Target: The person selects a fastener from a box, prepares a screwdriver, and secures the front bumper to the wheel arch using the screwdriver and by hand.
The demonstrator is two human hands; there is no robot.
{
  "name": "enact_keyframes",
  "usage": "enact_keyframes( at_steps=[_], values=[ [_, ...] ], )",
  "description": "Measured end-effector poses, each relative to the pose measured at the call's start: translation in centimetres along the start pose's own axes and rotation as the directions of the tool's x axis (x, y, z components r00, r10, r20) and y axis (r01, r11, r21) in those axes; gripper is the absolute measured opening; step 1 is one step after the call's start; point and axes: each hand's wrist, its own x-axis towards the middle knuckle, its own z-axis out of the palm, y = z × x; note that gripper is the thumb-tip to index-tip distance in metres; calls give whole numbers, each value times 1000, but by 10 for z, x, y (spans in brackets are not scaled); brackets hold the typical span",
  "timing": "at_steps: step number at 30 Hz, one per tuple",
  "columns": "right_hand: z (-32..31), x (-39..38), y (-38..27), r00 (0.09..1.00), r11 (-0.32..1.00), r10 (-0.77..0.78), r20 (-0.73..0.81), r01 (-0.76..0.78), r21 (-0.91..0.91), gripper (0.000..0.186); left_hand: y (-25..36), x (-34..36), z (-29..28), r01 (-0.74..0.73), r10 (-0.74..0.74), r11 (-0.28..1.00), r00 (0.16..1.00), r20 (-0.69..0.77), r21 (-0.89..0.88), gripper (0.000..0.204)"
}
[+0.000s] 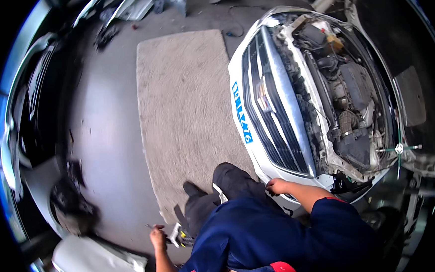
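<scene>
My right hand (pixel 277 186) rests on the lower corner of the white car's front bumper (pixel 258 153), fingers curled against its edge. My left hand (pixel 158 236) hangs low at my side, closed around a small metal tool (pixel 175 234) with a yellow and grey part near it. The car's bonnet is up and the engine bay (pixel 347 98) is exposed. My dark trousers and shoes stand on the edge of a beige mat (pixel 186 113).
Another white car body panel (pixel 93 265) lies at lower left, with dark parts (pixel 69 200) piled beside it. A second vehicle (pixel 27 113) stands along the left. Loose parts lie at the far top on the grey concrete floor (pixel 102 128).
</scene>
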Motion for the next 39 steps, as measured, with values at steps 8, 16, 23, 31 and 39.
enact_keyframes(
  at_steps=[8, 16, 23, 31, 39],
  values=[
    [-22, 67, -119, 979, 948, 189, -76, -162, 275, 26, 323, 187, -81, -193, 159, 962, 972, -175, -194, 46],
    [-196, 172, -365, 869, 888, -162, -467, 335, 315, 25, 503, 247, 56, -53, 72, 989, 989, 133, -140, 51],
    [-346, 171, -514, 811, 626, -199, -550, 537, 566, 22, 662, 387, 155, -81, -9, 933, 969, 248, 350, 57],
    [-339, 240, -498, 879, 713, 360, -313, -43, 700, 20, 985, 573, 283, -294, 57, 707, 930, 362, 643, 52],
    [-414, 264, -631, 924, 169, 375, -77, 13, 986, 19, 1332, 615, 501, -576, 371, 710, 795, 481, 405, 49]
  ],
)
